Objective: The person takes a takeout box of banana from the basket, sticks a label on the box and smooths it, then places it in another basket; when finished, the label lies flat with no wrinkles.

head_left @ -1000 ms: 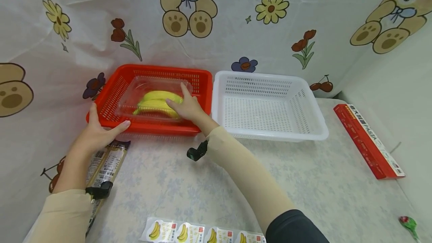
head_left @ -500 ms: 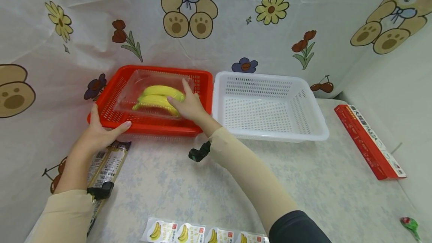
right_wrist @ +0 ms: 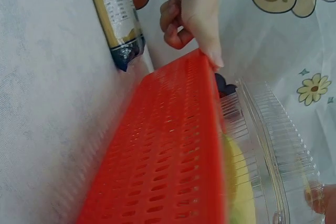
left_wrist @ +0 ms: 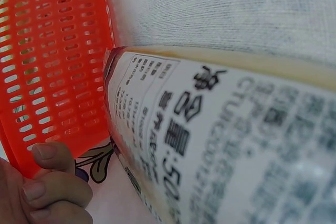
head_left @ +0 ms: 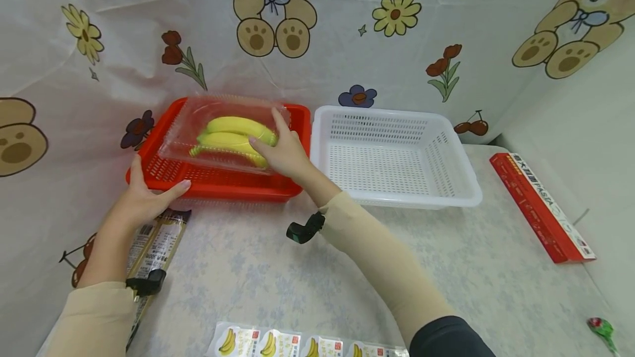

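In the head view, my right hand (head_left: pixel 286 150) grips the right end of a clear plastic clamshell box (head_left: pixel 181 136), with yellow bananas (head_left: pixel 238 139) inside it. The box is tilted and sits high in the red basket (head_left: pixel 233 189), its far edge overlapping the basket's back rim. My left hand (head_left: pixel 146 197) grips the basket's front left corner, thumb along the rim; its curled fingers (left_wrist: pixel 58 190) show by the red wall in the left wrist view. From the right wrist, the hinged edge of the clamshell box (right_wrist: pixel 268 156) stands above the basket's rim.
A white basket (head_left: pixel 397 200) stands right of the red one. Pasta packets (head_left: pixel 161 238) lie by my left wrist. A strip of banana stickers (head_left: pixel 283 341) is at the front edge. At right lie a red pasta box (head_left: pixel 541 208) and a small green-and-red wrapped item (head_left: pixel 601 328).
My right hand has raised the clamshell box with the bananas, moving it up and toward the back of the red basket. The left hand has kept its hold on the basket corner.
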Action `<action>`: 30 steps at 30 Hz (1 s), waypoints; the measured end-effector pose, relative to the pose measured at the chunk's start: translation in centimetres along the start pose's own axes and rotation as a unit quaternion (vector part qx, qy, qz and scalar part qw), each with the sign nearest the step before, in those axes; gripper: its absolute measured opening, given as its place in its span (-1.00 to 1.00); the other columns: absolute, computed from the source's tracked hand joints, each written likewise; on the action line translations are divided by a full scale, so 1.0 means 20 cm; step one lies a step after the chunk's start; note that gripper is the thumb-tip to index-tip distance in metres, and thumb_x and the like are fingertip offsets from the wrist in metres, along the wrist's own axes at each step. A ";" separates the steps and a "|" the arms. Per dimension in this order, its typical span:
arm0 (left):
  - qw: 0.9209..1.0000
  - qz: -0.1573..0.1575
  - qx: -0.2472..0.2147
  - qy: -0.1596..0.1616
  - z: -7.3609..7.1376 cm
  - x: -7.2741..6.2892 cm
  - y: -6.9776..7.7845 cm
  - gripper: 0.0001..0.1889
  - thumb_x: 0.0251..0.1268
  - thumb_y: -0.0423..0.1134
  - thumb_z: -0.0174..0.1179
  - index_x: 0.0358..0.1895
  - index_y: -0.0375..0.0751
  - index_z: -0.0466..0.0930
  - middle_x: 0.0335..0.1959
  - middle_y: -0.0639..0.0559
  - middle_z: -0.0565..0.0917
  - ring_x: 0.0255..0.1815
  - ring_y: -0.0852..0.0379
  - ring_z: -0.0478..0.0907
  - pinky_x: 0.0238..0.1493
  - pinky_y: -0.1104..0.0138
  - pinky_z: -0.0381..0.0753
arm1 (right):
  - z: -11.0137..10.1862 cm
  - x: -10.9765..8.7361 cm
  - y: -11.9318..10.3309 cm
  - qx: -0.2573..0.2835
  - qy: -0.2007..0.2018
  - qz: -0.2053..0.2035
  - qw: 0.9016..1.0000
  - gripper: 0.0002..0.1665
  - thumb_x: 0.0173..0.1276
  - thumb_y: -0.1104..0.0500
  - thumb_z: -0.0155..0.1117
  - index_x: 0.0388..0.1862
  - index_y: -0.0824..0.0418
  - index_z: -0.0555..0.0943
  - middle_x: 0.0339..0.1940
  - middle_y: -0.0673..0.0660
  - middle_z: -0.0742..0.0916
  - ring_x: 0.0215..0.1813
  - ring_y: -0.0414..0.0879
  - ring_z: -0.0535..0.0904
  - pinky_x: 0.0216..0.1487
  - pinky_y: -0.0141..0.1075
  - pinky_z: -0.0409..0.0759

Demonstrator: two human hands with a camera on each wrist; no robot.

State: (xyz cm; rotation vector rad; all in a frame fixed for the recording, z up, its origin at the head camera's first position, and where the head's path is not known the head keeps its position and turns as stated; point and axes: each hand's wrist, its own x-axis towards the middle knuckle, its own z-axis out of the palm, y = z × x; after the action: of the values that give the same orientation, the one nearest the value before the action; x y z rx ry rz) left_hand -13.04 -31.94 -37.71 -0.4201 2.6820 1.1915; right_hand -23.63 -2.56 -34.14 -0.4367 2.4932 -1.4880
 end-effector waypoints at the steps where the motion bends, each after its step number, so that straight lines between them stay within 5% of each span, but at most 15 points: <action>1: 1.000 -0.001 0.000 0.000 0.00 0.00 0.00 0.31 0.17 0.41 0.17 0.44 0.25 -0.91 0.54 -0.50 -0.21 0.42 -0.58 -0.02 0.16 -0.45 0.31 | -0.01 -0.01 -0.01 0.000 0.002 -0.007 1.000 0.05 0.37 -0.26 0.23 0.63 -0.29 -0.15 0.62 0.00 0.18 0.61 0.07 0.08 0.39 0.10 0.41; 8: 1.000 -0.006 0.008 -0.002 0.00 0.00 0.01 0.34 0.13 0.46 0.16 0.42 0.24 -0.93 0.55 -0.52 -0.26 0.43 -0.62 -0.04 0.15 -0.49 0.25 | -0.11 -0.09 -0.06 0.014 0.008 -0.047 0.999 0.05 0.38 -0.21 0.26 0.65 -0.16 -0.11 0.64 -0.04 0.17 0.59 -0.08 0.17 0.48 -0.05 0.34; 10: 1.000 -0.006 0.010 -0.003 0.00 0.00 0.01 0.34 0.12 0.46 0.16 0.42 0.24 -0.94 0.55 -0.52 -0.25 0.42 -0.62 -0.03 0.16 -0.49 0.23 | -0.14 -0.12 -0.07 0.030 0.003 -0.053 0.998 0.05 0.38 -0.17 0.27 0.65 -0.14 -0.11 0.57 0.06 0.33 0.31 0.00 0.52 0.29 -0.09 0.54; 12: 1.000 -0.002 0.007 -0.003 0.00 0.00 0.01 0.34 0.14 0.45 0.17 0.42 0.25 -0.93 0.54 -0.53 -0.23 0.41 -0.61 -0.02 0.16 -0.49 0.23 | -0.17 -0.15 -0.08 0.050 -0.003 -0.057 0.997 0.05 0.38 -0.15 0.28 0.65 -0.16 -0.11 0.38 0.17 0.52 -0.16 0.05 0.66 -0.03 -0.14 0.69; 15: 1.000 0.009 0.000 0.002 0.00 0.01 0.00 0.32 0.16 0.42 0.18 0.44 0.26 -0.90 0.53 -0.52 -0.18 0.40 -0.58 0.01 0.16 -0.47 0.27 | -0.22 -0.19 -0.07 0.081 -0.014 -0.063 0.995 0.05 0.38 -0.11 0.30 0.64 -0.19 -0.11 0.31 0.18 0.52 -0.69 0.07 0.37 -0.50 -0.21 0.60; 18: 1.000 0.015 -0.014 0.010 0.01 0.01 -0.01 0.30 0.16 0.40 0.20 0.46 0.29 -0.85 0.54 -0.49 -0.15 0.41 -0.55 0.02 0.17 -0.44 0.30 | -0.26 -0.23 -0.06 0.087 -0.016 -0.066 0.994 0.05 0.37 -0.12 0.30 0.64 -0.21 -0.11 0.50 0.04 0.33 -0.71 -0.04 0.36 -0.55 -0.30 0.55; 21: 0.999 0.016 -0.027 0.017 0.02 0.01 -0.02 0.30 0.15 0.39 0.22 0.46 0.33 -0.84 0.56 -0.44 -0.16 0.43 -0.54 0.01 0.19 -0.43 0.30 | -0.30 -0.27 -0.05 0.090 -0.015 -0.059 0.994 0.04 0.37 -0.13 0.30 0.63 -0.28 -0.12 0.36 0.10 0.48 -0.62 -0.07 0.46 -0.49 -0.28 0.61; 25: 0.999 0.022 -0.033 0.025 0.03 0.00 -0.01 0.28 0.17 0.36 0.22 0.49 0.29 -0.81 0.57 -0.43 -0.16 0.44 -0.54 0.00 0.18 -0.42 0.31 | -0.35 -0.32 -0.04 0.083 -0.007 -0.045 0.996 0.04 0.36 -0.12 0.32 0.61 -0.36 -0.10 -0.39 0.18 0.65 -0.57 0.15 0.53 -0.45 -0.09 0.68; 28: 0.999 0.026 -0.025 0.035 0.03 -0.03 0.01 0.26 0.21 0.34 0.20 0.52 0.19 -0.76 0.56 -0.46 -0.15 0.43 -0.56 0.02 0.15 -0.41 0.35 | -0.39 -0.36 -0.03 0.068 0.000 -0.039 0.997 0.03 0.35 -0.13 0.33 0.59 -0.41 -0.09 -0.69 0.15 0.42 -0.60 0.27 0.49 -0.50 -0.04 0.63; 30: 0.999 0.016 -0.004 0.040 0.03 -0.06 0.03 0.24 0.24 0.36 0.15 0.54 0.10 -0.74 0.55 -0.49 -0.15 0.42 -0.58 0.02 0.13 -0.44 0.34 | -0.41 -0.38 -0.02 0.064 0.000 -0.037 0.997 0.03 0.35 -0.15 0.33 0.59 -0.42 -0.09 -0.62 0.13 0.41 -0.63 0.23 0.48 -0.52 -0.08 0.61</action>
State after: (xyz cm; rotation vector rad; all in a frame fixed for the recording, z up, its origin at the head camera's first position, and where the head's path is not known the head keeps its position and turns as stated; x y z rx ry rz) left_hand -12.17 -30.87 -37.33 -0.4354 2.7626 1.2193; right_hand -19.04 6.81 -29.80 -0.5099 2.3886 -1.6645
